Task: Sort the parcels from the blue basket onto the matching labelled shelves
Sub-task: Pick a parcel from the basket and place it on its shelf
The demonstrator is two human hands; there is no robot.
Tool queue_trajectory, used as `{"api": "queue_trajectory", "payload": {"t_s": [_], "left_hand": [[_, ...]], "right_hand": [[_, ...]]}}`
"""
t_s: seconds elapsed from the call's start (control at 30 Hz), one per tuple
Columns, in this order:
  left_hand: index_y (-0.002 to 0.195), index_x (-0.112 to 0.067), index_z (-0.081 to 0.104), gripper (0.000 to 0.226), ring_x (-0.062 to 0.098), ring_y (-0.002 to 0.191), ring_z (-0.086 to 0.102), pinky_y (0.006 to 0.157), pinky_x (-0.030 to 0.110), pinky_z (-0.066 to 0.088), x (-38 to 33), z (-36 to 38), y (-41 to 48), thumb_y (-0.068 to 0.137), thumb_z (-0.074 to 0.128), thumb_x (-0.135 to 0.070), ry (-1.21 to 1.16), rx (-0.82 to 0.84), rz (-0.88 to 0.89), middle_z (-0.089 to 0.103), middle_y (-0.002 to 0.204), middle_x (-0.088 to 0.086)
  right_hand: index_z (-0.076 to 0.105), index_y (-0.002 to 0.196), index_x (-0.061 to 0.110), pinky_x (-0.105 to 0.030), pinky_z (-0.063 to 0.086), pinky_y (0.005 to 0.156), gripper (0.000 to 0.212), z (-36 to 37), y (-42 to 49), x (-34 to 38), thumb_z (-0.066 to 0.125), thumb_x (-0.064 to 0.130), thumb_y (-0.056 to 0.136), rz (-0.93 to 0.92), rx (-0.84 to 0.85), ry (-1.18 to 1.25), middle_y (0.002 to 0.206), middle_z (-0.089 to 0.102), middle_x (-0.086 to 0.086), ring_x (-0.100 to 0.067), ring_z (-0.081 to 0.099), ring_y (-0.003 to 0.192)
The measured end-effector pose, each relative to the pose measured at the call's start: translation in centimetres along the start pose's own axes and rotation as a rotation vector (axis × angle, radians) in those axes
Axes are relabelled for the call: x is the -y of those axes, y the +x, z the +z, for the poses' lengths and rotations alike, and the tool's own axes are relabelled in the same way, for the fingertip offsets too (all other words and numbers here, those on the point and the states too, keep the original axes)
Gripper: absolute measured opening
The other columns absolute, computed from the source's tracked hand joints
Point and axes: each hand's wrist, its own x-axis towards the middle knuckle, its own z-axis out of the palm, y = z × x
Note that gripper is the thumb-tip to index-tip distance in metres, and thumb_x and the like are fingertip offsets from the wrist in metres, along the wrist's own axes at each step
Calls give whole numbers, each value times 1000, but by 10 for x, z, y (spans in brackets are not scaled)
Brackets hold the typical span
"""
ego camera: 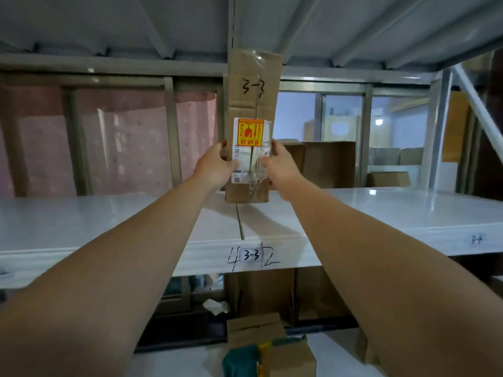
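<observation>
Gripping a tall cardboard parcel (251, 126) from both sides, I hold it upright over the white shelf (109, 221). My left hand (215, 164) is clamped on its left edge with the thumb across the front. My right hand (280, 161) grips the right edge the same way, thumb on the white shipping label (246, 161). The parcel's lower end sits at the shelf surface, near the seam between two boards (whether it touches or is just above, I cannot tell). "3-3" is handwritten on the upper cardboard, and a red and yellow sticker (250, 131) sits above my hands. On the shelf's front edge, straight below the parcel, a small tag (251, 255) also reads "3-3"; a second tag (478, 238) further right is too blurred to read. Brown cartons (326, 161) stand behind the parcel to the right. On the level below are a small taped box (255, 330) and, nearer me, a box with green and yellow tape (285, 357).
</observation>
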Motion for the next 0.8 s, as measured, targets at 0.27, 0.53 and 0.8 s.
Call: {"api": "queue_trajectory", "payload": {"t_s": [0.27, 0.53, 0.8], "left_hand": [[138, -16, 38, 54, 23, 116, 58, 79, 24, 43, 23, 14, 61, 89, 60, -10, 232, -84, 10, 57, 133, 5], [137, -17, 39, 68, 29, 111, 59, 90, 34, 50, 70, 26, 88, 78, 72, -18, 419, -1, -128, 59, 129, 7], [138, -15, 35, 72, 26, 112, 57, 88, 37, 51, 89, 31, 83, 75, 69, -7, 334, 110, -166, 56, 133, 5]], "right_hand": [[37, 144, 27, -38, 55, 90, 49, 16, 72, -18, 44, 13, 98, -20, -14, -170, 131, 59, -2, -22, 61, 112], [35, 142, 32, -36, 45, 81, 54, 30, 94, -57, 56, 21, 94, 152, 151, -347, 127, 58, -1, -21, 55, 107], [44, 130, 22, -36, 55, 72, 45, 38, 100, -70, 62, 27, 89, 164, 112, -494, 118, 61, -2, -21, 60, 95]]}}
